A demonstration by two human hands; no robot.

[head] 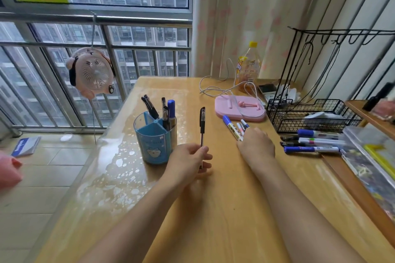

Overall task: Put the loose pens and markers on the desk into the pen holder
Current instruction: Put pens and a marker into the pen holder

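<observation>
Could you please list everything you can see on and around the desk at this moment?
pen holder: one, blue, desk's left part, several pens inside
black pen: one, upright in left hand
markers: a few, white with blue caps, under right hand's fingers
marker pile: several, desk's right side
phone stand: one, pink, behind markers
wire basket: one, black, right
bottle: one, yellow cap, desk's far edge
fan: one, pink, hanging on railing
left hand: holding pen
right hand: on markers

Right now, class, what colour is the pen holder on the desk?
Blue, with a clear upper part; the pen holder shows in the head view.
</observation>
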